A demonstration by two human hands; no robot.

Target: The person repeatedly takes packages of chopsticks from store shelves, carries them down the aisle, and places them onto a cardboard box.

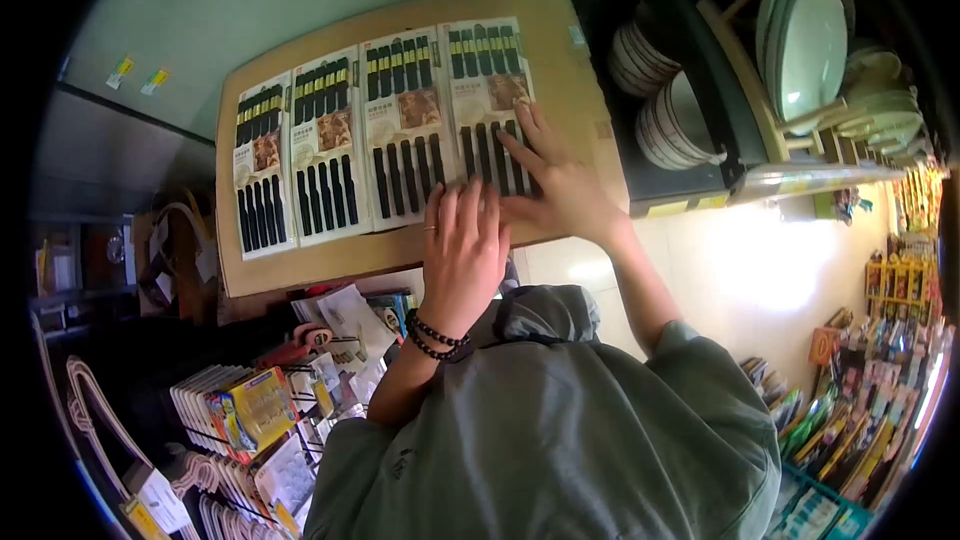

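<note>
Four packs are not counted here; several carded packs of black chopsticks with gold bands stand side by side, the leftmost pack (262,152) and the rightmost pack (483,95) marking the ends of the row. They lie on a brown cardboard box (560,50). My left hand (466,235), with dark beads at the wrist, rests with its fingers stretched out at the lower edges of the two right-hand packs. My right hand (560,185) lies with spread fingers over the right side of the rightmost pack, its fingertips touching it. Neither hand grips anything.
Right of the box, a black shelf holds stacked bowls (680,125) and plates in a wooden rack (735,70). Packaged goods (260,410) hang at lower left. More goods (850,420) stand at lower right, beyond the pale floor (720,260).
</note>
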